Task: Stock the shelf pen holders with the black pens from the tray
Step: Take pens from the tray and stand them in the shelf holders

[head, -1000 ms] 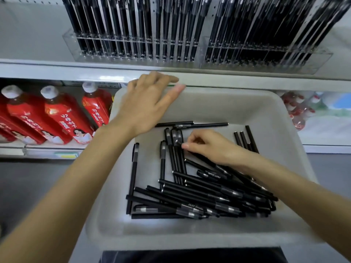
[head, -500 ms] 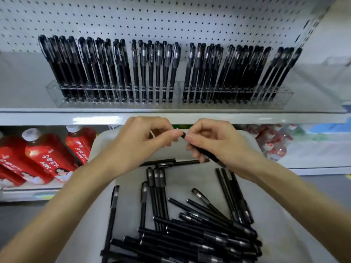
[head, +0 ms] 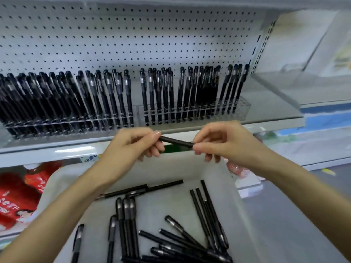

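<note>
Tray: the white tray [head: 167,204] sits lowest in view. Its far wall stands below the hands, and bare floor shows at its centre and far side.
Loose pens: black pens [head: 126,221] lie flat in the tray. They are heaped and crossing at the near side, with three side by side left of centre and a few along the right wall.
Held pen: one black pen [head: 176,142] is held nearly level above the tray's far wall, apart from the tray.
Left hand: the left hand [head: 131,147] has curled fingers [head: 155,134] pinching the pen's left end.
Right hand: the right hand [head: 224,143] has curled fingers [head: 197,148] pinching the right end.
Lower shelf: red bottles [head: 17,194] lie beside the tray's left rim.
Shelf lip: the white shelf edge [head: 57,151] runs just behind the hands.
Pen holders: the left holder [head: 57,124] is packed with upright pens. The right holder [head: 241,109] shows gaps between pen groups, and grey shelf board lies to its right.
Backing: a pegboard [head: 133,35] rises behind the holders.
</note>
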`<state>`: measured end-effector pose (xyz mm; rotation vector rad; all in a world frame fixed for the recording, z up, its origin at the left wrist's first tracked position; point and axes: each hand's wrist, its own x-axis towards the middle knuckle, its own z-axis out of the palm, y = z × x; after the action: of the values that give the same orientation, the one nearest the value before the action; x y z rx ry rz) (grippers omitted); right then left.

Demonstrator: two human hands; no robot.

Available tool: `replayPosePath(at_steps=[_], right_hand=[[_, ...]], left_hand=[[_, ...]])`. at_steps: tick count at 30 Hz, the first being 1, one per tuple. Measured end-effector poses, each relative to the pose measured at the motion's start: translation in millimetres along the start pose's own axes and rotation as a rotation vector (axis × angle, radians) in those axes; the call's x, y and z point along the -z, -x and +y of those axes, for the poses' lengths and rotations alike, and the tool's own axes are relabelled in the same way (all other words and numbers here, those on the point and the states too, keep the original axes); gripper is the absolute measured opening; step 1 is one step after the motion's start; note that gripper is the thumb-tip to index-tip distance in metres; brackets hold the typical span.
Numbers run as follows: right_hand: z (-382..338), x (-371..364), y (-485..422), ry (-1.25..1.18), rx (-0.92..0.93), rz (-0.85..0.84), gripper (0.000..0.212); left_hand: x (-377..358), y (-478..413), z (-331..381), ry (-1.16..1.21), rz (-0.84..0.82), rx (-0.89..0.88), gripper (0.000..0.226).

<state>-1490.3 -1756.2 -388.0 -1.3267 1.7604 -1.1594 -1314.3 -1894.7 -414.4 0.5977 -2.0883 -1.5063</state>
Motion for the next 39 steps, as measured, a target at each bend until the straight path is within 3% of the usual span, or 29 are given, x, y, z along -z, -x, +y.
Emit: replayPosePath(at_steps=[5, 9, 12, 15, 17, 21, 25, 32, 39], right_hand=[[11.8, 33.2, 3.2, -0.345, -0.065, 0.276, 0.006], [21.1, 45.6, -7.0, -0.542, -0.046, 0.509, 0.029], [17.5, 59.7, -14.4, -0.460, 0.043, 0.625, 0.037], [9.3, 78.8, -24.1, -0.300, 0.188, 0.698, 0.041], [5.9, 93.3, -34.2, -0.186, 0.286, 0.736, 0.042], [9.2, 111.1, -56.3, 0.049, 0.387, 0.757, 0.041], [22.5, 109.1, -73.2, 0.121, 0.410, 0.758, 0.046], [33.7, 109.4, -90.7, 0.106, 0.393, 0.757, 0.048], [41.3, 106.4, -98.3, 0.269, 0.374, 0.661, 0.043]], left_hand=[[-20.6, -11.6, 7.6, 0.055, 0.029, -0.034, 0.022], [-49.3, -27.7, 11.4, -0.224, 0.026, -0.104, 0.012], [-68.3, -42.0, 14.1, -0.348, 0.063, -0.149, 0.014], [-78.6, -54.8, 16.3, -0.508, 0.091, -0.233, 0.047], [-79.5, -60.8, 14.4, -0.711, 0.113, -0.278, 0.056], [-77.9, -66.7, -0.7, -0.981, 0.099, -0.308, 0.058], [-76.1, -66.8, -14.9, -1.061, 0.090, -0.268, 0.059], [-71.5, -70.2, -22.8, -0.984, 0.106, -0.249, 0.064], [-71.8, -69.8, -23.8, -0.928, 0.090, -0.244, 0.072]])
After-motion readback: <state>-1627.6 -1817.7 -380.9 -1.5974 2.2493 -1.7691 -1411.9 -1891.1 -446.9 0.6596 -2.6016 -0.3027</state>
